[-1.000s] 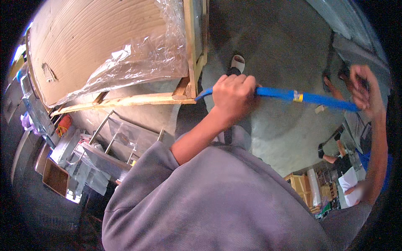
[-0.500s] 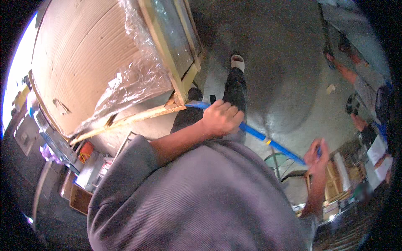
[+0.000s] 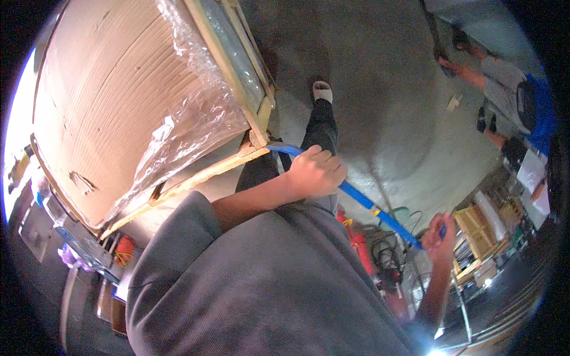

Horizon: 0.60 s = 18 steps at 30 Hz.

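Note:
A long blue crowbar (image 3: pixel 362 200) with a yellow mark slants across in front of me. Its flat upper end touches the corner of a wooden crate frame (image 3: pixel 259 141); how far it goes in is hidden. My left hand (image 3: pixel 316 173) wraps round the bar close to that end. Around the far lower-right end, where a bit of blue shows between the fingers, my right hand (image 3: pixel 438 233) is closed. The crate carries a large cardboard panel (image 3: pixel 119 77) with torn clear plastic film (image 3: pixel 184 115) along its edge.
Two people work at the right, one in grey (image 3: pixel 504 89), another holding white paper sheets (image 3: pixel 532 172). Red objects and coiled cables (image 3: pixel 389 258) lie beside my right side. A wooden pallet-like piece (image 3: pixel 475 231) stands beyond my right hand. One white slipper (image 3: pixel 322 91) shows on the floor.
The crowbar's right end has swung slightly downward and left with my right hand. My left hand keeps its grip near the crate. The view has shifted, showing red things and cables at my right.

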{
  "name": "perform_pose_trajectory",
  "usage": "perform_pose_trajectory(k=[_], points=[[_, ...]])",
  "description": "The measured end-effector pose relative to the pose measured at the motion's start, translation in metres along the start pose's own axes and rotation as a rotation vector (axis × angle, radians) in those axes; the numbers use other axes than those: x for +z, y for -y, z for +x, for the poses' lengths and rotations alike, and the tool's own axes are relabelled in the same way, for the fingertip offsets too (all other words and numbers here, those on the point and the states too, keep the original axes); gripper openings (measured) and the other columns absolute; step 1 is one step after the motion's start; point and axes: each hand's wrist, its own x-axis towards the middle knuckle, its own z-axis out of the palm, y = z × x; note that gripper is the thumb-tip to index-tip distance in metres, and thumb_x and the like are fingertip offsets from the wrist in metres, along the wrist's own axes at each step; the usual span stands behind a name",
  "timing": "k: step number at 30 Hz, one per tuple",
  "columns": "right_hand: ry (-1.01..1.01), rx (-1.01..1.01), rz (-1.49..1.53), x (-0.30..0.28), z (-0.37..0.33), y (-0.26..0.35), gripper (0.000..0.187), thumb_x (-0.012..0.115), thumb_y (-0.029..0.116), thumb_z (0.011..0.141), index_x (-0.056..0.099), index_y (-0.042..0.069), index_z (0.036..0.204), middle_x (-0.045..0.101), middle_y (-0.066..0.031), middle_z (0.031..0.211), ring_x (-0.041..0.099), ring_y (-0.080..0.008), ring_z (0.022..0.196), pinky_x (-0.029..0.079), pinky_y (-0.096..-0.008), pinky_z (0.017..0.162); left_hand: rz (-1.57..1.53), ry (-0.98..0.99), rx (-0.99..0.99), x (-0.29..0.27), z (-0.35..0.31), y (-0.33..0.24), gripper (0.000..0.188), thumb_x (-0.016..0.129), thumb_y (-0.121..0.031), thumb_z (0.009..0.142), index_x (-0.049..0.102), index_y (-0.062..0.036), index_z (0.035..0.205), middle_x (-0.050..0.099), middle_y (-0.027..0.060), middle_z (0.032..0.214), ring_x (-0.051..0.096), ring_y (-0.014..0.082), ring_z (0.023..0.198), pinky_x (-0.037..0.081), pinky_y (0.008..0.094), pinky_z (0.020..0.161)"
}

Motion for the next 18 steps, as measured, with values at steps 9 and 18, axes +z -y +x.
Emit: perform_pose_trajectory(k=[9,18], points=[[0.046,-0.102,-0.856,0.225,0.086,0.247,0.042,0.062,0.054,0.090,0.051,0.019,0.069,0.036,0.0084,0.050,0.032,-0.0037,0.036,0.022,-0.0216,0.030,0.038,-0.172,-0.517,-0.009,0.044,0.019,0.027,0.076,-0.026,0.063,0.055,-0.0108,0.072,0.061,0.0056,0.068,0.064,0.0231,0.063,0.047,0.0361,0.058],[0.074,-0.442,-1.087,0.339,0.147,0.290,0.041,0.061,0.056,0.091,0.052,0.020,0.073,0.035,0.0092,0.054,0.025,-0.0021,0.038,0.020,-0.0204,0.033,0.151,-0.305,-0.760,-0.007,0.059,0.039,0.025,0.075,-0.024,0.068,0.055,-0.0098,0.072,0.061,0.0077,0.068,0.065,0.0263,0.063,0.049,0.0383,0.057]])
